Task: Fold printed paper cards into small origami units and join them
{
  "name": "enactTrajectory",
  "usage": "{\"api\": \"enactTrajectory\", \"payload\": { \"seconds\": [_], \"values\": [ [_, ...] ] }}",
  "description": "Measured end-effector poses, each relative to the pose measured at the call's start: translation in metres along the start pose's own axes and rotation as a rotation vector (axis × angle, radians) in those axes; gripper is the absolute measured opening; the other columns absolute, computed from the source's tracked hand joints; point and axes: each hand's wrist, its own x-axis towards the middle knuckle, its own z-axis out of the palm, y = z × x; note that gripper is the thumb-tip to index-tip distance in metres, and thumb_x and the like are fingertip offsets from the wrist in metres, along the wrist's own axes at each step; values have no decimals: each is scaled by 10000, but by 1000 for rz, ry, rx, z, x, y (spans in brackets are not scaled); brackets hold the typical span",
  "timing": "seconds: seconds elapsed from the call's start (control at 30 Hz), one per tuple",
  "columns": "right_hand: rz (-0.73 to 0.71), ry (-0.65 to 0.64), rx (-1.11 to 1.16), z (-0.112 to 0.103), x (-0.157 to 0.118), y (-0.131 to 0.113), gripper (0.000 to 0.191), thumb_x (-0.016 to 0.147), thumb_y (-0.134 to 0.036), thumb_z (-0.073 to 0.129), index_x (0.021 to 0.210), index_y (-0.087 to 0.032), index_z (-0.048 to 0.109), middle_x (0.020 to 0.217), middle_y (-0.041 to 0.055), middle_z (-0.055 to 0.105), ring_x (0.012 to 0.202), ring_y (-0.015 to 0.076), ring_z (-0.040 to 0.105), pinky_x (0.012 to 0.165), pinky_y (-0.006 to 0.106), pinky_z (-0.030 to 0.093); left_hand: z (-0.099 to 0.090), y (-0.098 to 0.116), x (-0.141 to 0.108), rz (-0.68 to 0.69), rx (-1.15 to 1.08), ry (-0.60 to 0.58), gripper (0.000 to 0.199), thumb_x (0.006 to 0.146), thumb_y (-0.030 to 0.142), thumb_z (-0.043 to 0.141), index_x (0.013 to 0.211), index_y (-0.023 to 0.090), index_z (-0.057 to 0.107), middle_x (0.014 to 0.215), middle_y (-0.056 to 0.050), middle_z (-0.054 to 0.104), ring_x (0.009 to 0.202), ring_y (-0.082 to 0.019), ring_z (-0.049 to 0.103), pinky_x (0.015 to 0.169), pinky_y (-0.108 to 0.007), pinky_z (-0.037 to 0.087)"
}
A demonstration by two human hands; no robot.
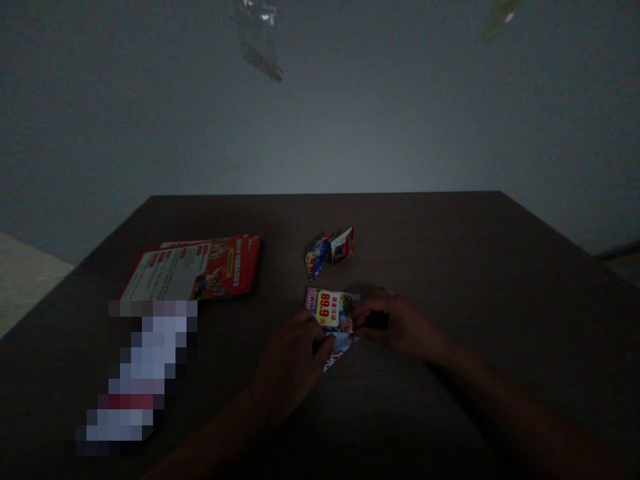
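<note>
holding one leaflet [327,309], left hand [291,348] and right hand [400,325] sit within table [465,247] edges, room rightward; one stack [223,270] leftward.

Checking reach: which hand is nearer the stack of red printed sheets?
Left. The left hand is right of the stack, nearer the camera; the right hand is farther right.

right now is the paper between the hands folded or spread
Folded, apparently: the paper shows a slanted edge and distinct printed panels.
</note>
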Motion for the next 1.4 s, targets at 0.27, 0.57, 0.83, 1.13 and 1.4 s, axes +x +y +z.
{"api": "enactTrajectory", "payload": {
  "seconds": [0.27,0.57,0.83,1.13,1.4],
  "values": [
    [-38,21,-3,1,0,2,116,740,-163,687,836,-211,644,837,14,689,791,164,628,760,322,446,-1,0,1,-34,-14,2,214,841,252,529,663,163,608,822,-35,585,752,-144,563,643,-253,407],
    [-13,24,-22,0,0,-1,117,736,-168,696,833,-214,650,843,11,689,805,170,623,774,334,437,-3,3,1,-29,25,-9,199,839,228,515,673,159,601,826,-39,575,759,-146,556,624,-253,391],
    [-23,16,-18,1,0,0,97,743,-161,683,820,-210,651,841,8,691,800,163,630,772,318,436,-3,2,4,-37,62,-25,189,836,233,514,682,159,594,822,-40,572,744,-150,549,628,-259,383],
    [-19,19,-15,1,1,0,110,728,-142,685,813,-202,650,825,9,693,781,158,630,742,295,443,-7,2,6,-37,98,-57,194,828,251,529,669,161,595,813,-33,582,724,-137,544,625,-252,365],
    [-4,44,-16,2,0,-1,100,731,-156,686,805,-211,648,823,0,688,777,153,627,755,305,441,-11,0,6,-109,182,-75,215,819,367,533,707,192,589,803,-13,592,695,-143,540,564,-257,306]
  ]
}}
